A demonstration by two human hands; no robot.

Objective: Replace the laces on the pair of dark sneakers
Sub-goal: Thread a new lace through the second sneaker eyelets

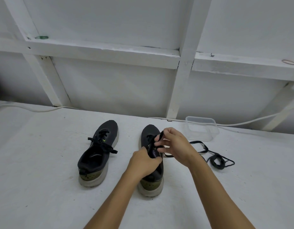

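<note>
The right hand (172,144) is clenched around a black lace (161,135), pinching it between thumb and fingers above the eyelet area of the right sneaker (148,131). The lace end projects upward past the fingertips. The left hand (143,162) grips the same sneaker at its collar and tongue, fingers curled over the upper edge, at 7 o'clock from the right hand. Both forearms enter from the lower frame edge.

The right sneaker stands on the white worktop (43,179), toe pointing to 12 o'clock, heel toward the viewer. Its olive heel panel and pale sole are visible below the left hand.

The left sneaker (97,154) stands at 9 o'clock from the hands, well apart from the right sneaker, parallel to it, toe to 12 o'clock. It carries a black lace threaded through its eyelets, with loose ends lying across the upper.

At 3 o'clock from the hands, a loose black lace (216,160) lies on the worktop, partly bunched in a coil, one strand running back toward the right sneaker.

At 1 o'clock, a clear plastic container (202,129) stands near the rear edge of the worktop. A white cable (242,123) runs along that edge, against a white framed wall (110,86).
</note>
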